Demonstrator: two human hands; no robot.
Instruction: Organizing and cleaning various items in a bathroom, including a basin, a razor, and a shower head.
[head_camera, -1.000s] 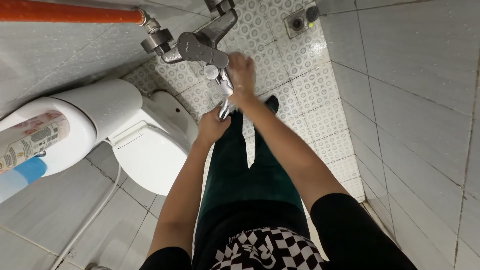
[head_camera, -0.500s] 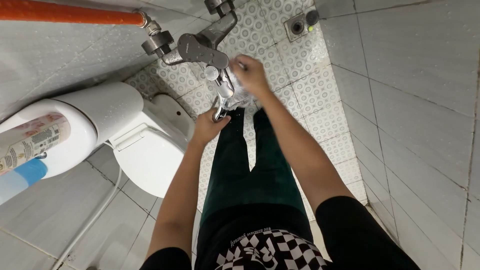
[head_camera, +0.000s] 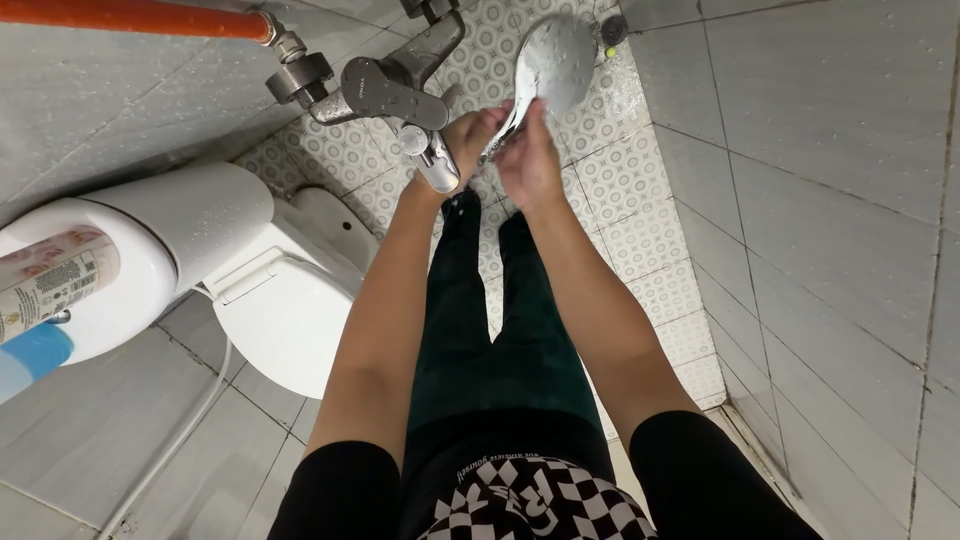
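Both hands have risen from the spout since the earlier frame and now lift a round chrome shower head (head_camera: 553, 50) to the far side of the grey mixer tap (head_camera: 385, 92). The left hand (head_camera: 470, 132) and right hand (head_camera: 528, 160) clasp its handle; a firm two-handed hold suits the wet metal. A white toilet (head_camera: 285, 300) stands left.
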